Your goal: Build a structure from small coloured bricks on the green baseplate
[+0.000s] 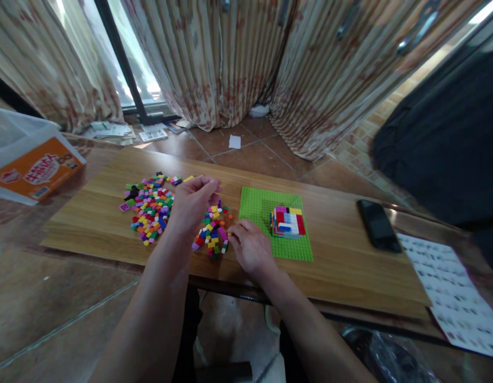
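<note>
My left hand [192, 205] hovers over the loose toy building bricks, its thumb and fingers drawn together; whatever they may hold is hidden. Under and beside it lie a large multicoloured brick pile [150, 207] and a smaller brick pile [214, 234]. At the right edge of the smaller pile is my right hand [252, 247], its fingertips pinched at a tiny yellow brick [229, 234]. Just right of that hand, a green baseplate [254, 205] bears a block of stacked bricks [288, 222] in red, white, blue, yellow and pink.
A black phone [378, 225] lies toward the table's right end, beside a printed sheet [453, 292] overhanging the edge. A white box with an orange label [36, 167] stands at the left. Curtains [214, 64] hang behind the wooden tabletop [334, 266].
</note>
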Action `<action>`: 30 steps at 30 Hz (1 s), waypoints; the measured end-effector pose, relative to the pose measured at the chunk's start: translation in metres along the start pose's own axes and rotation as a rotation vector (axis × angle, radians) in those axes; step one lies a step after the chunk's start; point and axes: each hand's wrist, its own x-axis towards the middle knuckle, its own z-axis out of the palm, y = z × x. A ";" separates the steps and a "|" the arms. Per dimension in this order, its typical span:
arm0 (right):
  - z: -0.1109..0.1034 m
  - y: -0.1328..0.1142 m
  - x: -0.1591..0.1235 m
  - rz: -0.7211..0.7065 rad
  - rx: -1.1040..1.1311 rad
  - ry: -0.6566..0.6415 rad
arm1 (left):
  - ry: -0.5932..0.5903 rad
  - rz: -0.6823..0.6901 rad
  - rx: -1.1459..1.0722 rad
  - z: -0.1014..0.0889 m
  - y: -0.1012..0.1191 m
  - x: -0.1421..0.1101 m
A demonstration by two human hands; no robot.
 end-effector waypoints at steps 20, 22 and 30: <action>-0.090 0.051 -0.043 0.241 0.283 0.542 | -0.425 0.244 0.427 0.047 -0.033 -0.022; -0.094 0.057 -0.047 0.285 0.253 0.513 | -0.482 0.354 0.506 0.056 -0.034 -0.029; -0.090 0.055 -0.047 0.384 0.187 0.336 | -0.625 0.529 0.665 0.073 -0.046 -0.042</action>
